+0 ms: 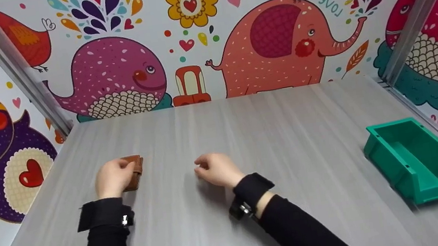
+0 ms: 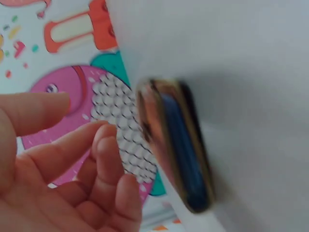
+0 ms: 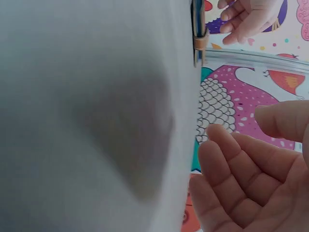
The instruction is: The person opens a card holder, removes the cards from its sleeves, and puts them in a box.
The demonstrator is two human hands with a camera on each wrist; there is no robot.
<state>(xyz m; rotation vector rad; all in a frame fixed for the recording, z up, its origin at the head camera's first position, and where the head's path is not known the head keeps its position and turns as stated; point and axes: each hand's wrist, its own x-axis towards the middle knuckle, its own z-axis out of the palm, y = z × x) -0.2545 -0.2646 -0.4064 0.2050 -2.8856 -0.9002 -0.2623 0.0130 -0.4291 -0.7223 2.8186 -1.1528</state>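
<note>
A small brown wallet [image 1: 136, 179] with a strap across its edge lies on the left part of the table. Blue shows between its covers in the left wrist view, where the wallet [image 2: 176, 150] looks blurred. My left hand [image 1: 114, 177] hovers over it and hides part of it in the head view. From the left wrist, a gap separates the loosely bent fingers [image 2: 107, 154] from the wallet. Farther right, my right hand [image 1: 219, 169] hangs above the table, fingers relaxed and holding nothing. Its shadow falls on the surface in the right wrist view.
A green plastic bin [image 1: 424, 192] with a lowered front stands at the table's right side. Printed cartoon panels [image 1: 192, 57] close off the back and both sides of the grey table [image 1: 245, 123], with metal posts [image 1: 33, 85] at the corners.
</note>
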